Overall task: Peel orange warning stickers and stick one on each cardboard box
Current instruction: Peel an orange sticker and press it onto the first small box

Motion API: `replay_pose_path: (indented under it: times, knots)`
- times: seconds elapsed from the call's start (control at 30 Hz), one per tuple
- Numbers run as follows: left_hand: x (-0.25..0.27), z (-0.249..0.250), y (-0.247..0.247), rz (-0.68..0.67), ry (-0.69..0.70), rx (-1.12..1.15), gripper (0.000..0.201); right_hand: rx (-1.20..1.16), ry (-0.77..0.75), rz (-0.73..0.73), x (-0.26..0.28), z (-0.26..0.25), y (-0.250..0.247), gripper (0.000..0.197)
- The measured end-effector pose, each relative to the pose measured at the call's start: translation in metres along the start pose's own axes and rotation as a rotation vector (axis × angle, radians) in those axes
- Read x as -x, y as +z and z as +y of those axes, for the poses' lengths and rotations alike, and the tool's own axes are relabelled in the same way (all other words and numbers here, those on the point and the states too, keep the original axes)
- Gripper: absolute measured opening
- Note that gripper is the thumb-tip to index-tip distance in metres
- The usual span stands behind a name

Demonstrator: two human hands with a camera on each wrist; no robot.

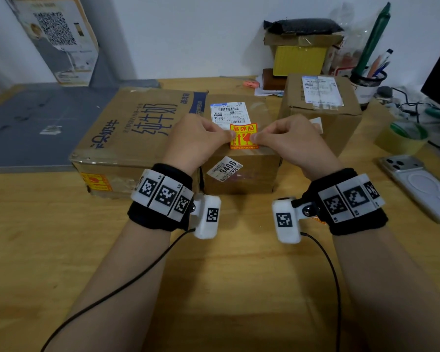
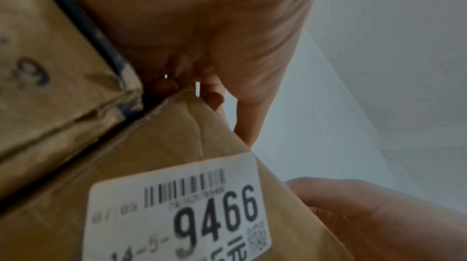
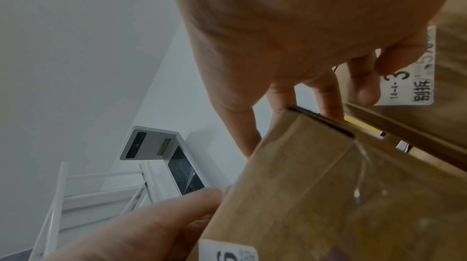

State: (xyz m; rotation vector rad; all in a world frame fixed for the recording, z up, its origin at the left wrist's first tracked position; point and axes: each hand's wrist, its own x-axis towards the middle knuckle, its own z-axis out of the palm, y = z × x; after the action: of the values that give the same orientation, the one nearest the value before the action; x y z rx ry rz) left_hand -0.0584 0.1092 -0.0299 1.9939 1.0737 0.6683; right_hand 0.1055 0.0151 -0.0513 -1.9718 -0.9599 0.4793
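The left hand [image 1: 198, 138] and the right hand [image 1: 285, 141] are each pinching one side edge of the orange warning sticker [image 1: 243, 135], holding it over the top of the middle cardboard box [image 1: 241, 171]. The sticking step seems to be running; whether it is touching the cardboard, I cannot tell. Next, it needs lowering flat and pressing smooth.

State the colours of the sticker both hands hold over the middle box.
The sticker is orange-red with a yellow panel; the head view shows it best.

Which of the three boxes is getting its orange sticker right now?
The middle box, labelled 9466: both hands hold the orange sticker over its top.
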Motion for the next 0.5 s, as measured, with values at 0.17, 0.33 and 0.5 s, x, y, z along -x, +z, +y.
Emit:
replay_pose_path:
  times: [0.17, 0.33, 0.5]
  knots:
    - [0.000, -0.002, 0.001, 0.018, 0.011, -0.006, 0.017, 0.005, 0.001, -0.005, 0.005, -0.003, -0.001, 0.041]
    - [-0.002, -0.004, 0.001, 0.023, 0.008, 0.009, 0.017, 0.028, -0.017, -0.011, 0.011, -0.006, -0.001, 0.040]
    - [-0.002, -0.003, 0.001, 0.046, 0.006, 0.025, 0.007, 0.049, -0.021, 0.029, 0.014, -0.010, 0.000, 0.037]
